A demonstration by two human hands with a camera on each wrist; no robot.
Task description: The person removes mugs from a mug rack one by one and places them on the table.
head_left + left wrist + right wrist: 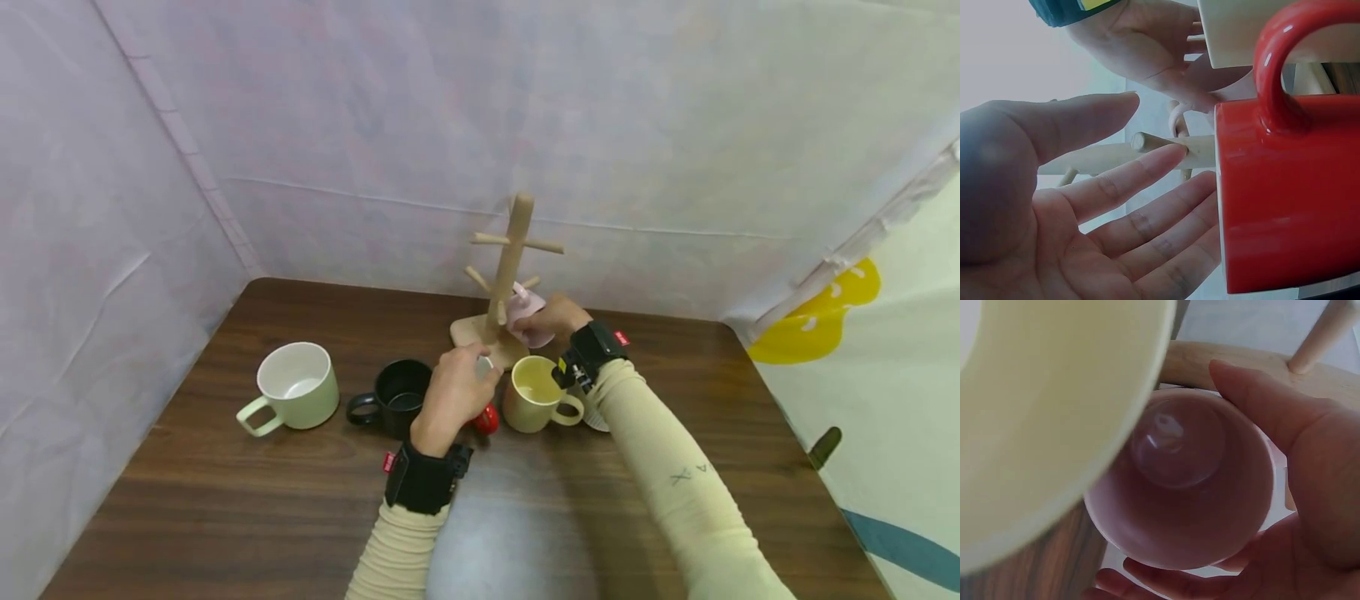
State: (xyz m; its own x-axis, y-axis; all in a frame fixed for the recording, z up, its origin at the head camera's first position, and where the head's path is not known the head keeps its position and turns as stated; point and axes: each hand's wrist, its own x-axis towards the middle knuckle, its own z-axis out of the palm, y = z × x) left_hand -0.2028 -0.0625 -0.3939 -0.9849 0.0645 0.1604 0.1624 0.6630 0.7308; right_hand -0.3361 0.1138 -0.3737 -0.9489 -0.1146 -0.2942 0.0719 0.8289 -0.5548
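My right hand (pixel 553 318) grips a pink mug (pixel 1179 481), thumb on one side and fingers round the other. The mug is tilted beside the post of a wooden mug rack (pixel 510 258), its mouth turned toward the right wrist view. Its handle is close to a lower peg; whether the peg runs through it I cannot tell. My left hand (pixel 457 387) hovers over a red mug (pixel 1291 194), holding nothing. In the left wrist view its fingers are spread, some tips hidden behind or meeting the red mug's rim. In the head view the hand mostly covers that mug.
A yellow mug (pixel 531 400) stands close below the right hand. Left of the left hand are a black mug (pixel 401 392) and a pale green mug (pixel 300 392). A whitish ridged item (pixel 596 417) shows partly behind the right wrist. Fabric walls (pixel 450 108) border the brown table (pixel 225 500).
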